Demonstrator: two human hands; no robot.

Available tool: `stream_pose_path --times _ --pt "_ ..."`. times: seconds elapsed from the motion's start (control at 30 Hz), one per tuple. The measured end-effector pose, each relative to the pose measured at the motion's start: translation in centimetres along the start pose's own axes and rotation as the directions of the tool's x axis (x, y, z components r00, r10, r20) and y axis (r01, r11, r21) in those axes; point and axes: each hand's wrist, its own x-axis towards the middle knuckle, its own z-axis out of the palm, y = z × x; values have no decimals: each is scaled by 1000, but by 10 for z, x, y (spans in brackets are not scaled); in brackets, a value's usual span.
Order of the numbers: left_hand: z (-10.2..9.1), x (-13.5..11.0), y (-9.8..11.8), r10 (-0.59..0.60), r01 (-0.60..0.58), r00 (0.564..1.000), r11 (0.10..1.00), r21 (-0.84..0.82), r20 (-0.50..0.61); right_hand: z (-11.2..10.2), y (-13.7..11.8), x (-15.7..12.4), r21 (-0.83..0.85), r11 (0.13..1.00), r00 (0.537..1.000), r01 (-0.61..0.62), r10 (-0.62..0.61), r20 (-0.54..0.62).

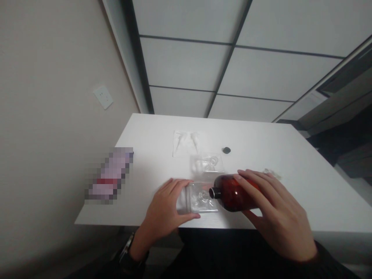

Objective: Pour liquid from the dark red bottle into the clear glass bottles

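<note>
My right hand [279,213] is wrapped round a dark amber bottle [236,195], tipped on its side with the uncapped mouth pointing left. Below that mouth is a clear plastic box [200,199] with a round shape in its middle, lying near the table's front edge. Fingers and thumb of my left hand [165,205] grip the box's left part from the far and near sides. Whether liquid is leaving the bottle I cannot make out. Just beyond the box is a second clear plastic piece [213,162] with a ring shape.
A black cap [226,150] lies on the white table [151,135] behind the bottle. Farther back is a clear bag [186,143] with thin pointed pieces. Crumpled clear material [272,173] shows beyond my right hand. A blurred-out purple object [110,174] lies at the left edge.
</note>
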Motion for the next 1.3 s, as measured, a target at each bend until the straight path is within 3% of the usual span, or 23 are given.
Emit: stream_pose_path --times 1.3 --pt "0 -1 -1 13 -13 1000 1000 10 -10 -9 4 0 -17 1000 1000 9 -9 13"
